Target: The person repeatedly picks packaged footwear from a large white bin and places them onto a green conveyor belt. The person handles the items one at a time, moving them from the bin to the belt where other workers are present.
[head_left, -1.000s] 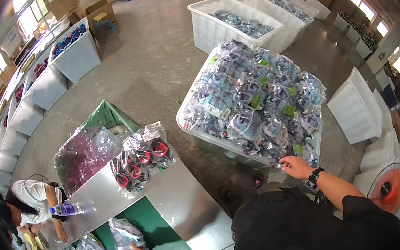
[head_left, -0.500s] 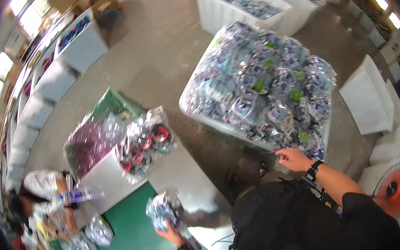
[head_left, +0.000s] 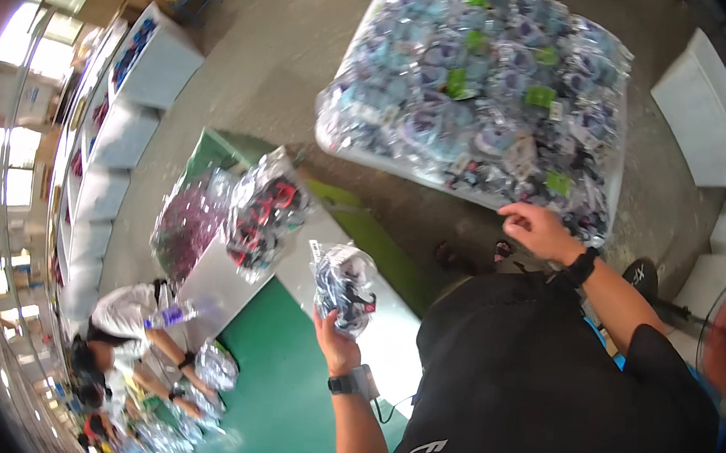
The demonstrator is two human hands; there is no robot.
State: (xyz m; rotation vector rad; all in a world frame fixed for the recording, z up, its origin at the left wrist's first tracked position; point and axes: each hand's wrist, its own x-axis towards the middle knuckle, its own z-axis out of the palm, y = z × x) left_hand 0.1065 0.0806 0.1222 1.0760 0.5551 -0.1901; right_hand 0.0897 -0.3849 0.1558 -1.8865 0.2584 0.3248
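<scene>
Hands [head_left: 335, 340] — green table [head_left: 274, 394], concrete floor [head_left: 310, 53]

A packing warehouse or factory floor: beyond the right hand [head_left: 538, 232], a white bin [head_left: 440, 168] heaped with clear plastic packets of small goods stands on bare concrete. More bagged goods [head_left: 265, 212] lie on the green-topped worktable [head_left: 275, 385] just left of the left hand [head_left: 335, 339]. White storage crates [head_left: 161, 64] line the windowed wall far left, where another worker [head_left: 137, 318] sorts packets.
</scene>
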